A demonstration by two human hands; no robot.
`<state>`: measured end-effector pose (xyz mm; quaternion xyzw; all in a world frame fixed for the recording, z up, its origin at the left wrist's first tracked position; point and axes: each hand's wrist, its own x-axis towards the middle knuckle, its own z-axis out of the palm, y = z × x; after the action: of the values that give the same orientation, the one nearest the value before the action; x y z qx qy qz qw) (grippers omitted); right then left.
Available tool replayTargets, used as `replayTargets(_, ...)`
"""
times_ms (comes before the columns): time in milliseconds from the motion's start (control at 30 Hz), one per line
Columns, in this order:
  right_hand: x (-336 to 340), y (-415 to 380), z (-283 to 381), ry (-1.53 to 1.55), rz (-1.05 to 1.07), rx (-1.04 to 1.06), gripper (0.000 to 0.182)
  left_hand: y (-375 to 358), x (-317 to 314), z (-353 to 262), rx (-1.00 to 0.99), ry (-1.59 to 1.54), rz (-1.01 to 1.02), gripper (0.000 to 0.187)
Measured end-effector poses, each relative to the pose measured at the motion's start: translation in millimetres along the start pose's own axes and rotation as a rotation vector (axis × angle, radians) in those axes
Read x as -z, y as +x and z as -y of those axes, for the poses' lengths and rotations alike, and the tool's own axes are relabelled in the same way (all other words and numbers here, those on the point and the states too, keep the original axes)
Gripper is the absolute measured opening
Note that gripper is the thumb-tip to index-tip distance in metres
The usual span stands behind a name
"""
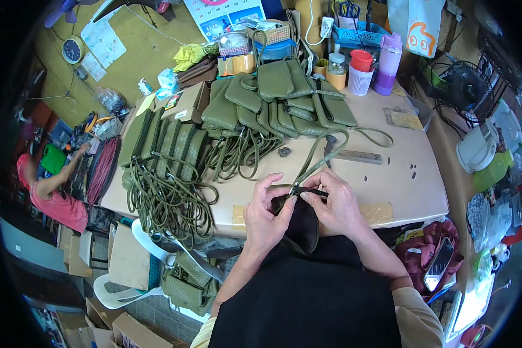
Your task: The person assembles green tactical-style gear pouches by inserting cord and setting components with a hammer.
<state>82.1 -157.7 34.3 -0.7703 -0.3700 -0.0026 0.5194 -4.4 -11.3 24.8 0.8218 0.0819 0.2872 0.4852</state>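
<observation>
Close to my body at the table's front edge, I hold a small pouch (301, 225) with its dark inside showing. My left hand (268, 210) is closed on the pouch's rim, thumb and fingers near a small metal fitting. With the fingers of my right hand (337, 202) I pinch the other side of the opening, by a dark zipper edge. From the fitting an olive strap (320, 159) loops up over the table. Beyond it lie a hammer (329, 149) and a flat metal bar (358, 156). The fingertips partly hide the fitting.
Olive pouches (275, 104) are heaped at the back of the table (406, 185). More bags with tangled straps (171, 197) lie at left. A purple bottle (387, 64) stands at the back right. Another person (61, 194) sits at far left. A white chair (148, 243) stands below.
</observation>
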Motion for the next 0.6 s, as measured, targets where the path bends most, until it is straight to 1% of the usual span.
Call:
replayTargets(67,-2.8,-0.3,0.2,0.011,-0.015,-0.013,0.016,-0.5,-1.1,2.1,-0.064,0.02,-0.028,0.052)
replayTargets(200,-7.4,-0.6,-1.6,-0.02,-0.044,-0.013,0.014,-1.9,-2.4,2.8,-0.063,0.004,-0.037,0.053)
replayTargets(267,-11.6,-0.4,-9.3,-0.026,-0.048,-0.021,0.014,-3.5,-1.4,3.1,-0.085,0.07,-0.016,0.052)
replayTargets(300,-14.5,0.3,-18.5,0.228,0.043,-0.145,0.014,-3.5,-1.7,3.5,-0.086,0.07,-0.015,0.052)
replayTargets(333,-15.0,0.9,-25.4,0.481,0.135,-0.268,0.014,-3.7,-2.1,4.5,0.008,-0.064,0.003,0.052)
replayTargets(367,-9.7,3.5,-31.2,0.481,0.133,-0.268,0.014,-3.3,-2.9,5.9,0.101,-0.199,0.02,0.051)
replayTargets(400,-1.9,7.5,-37.8,0.935,0.214,-0.368,0.015,-1.7,-1.7,12.5,0.098,-0.199,0.021,0.051)
replayTargets(433,2.7,9.8,-41.0,1.391,0.295,-0.461,0.015,0.8,1.3,23.0,0.186,-0.372,0.037,0.051)
replayTargets(467,4.9,10.0,-39.1,1.323,0.242,-0.437,0.016,3.0,3.4,28.4,0.273,-0.545,0.051,0.052)
replayTargets(500,5.9,10.0,-40.7,1.323,0.244,-0.434,0.016,4.4,4.2,27.8,0.27,-0.544,0.049,0.052)
replayTargets(567,7.2,7.8,-44.6,0.937,0.261,-0.316,0.016,6.7,4.9,25.9,0.343,-0.707,0.062,0.052)
replayTargets(600,4.4,6.7,-30.4,0.883,0.202,-0.325,0.02,7.2,4.0,25.0,0.343,-0.707,0.061,0.052)
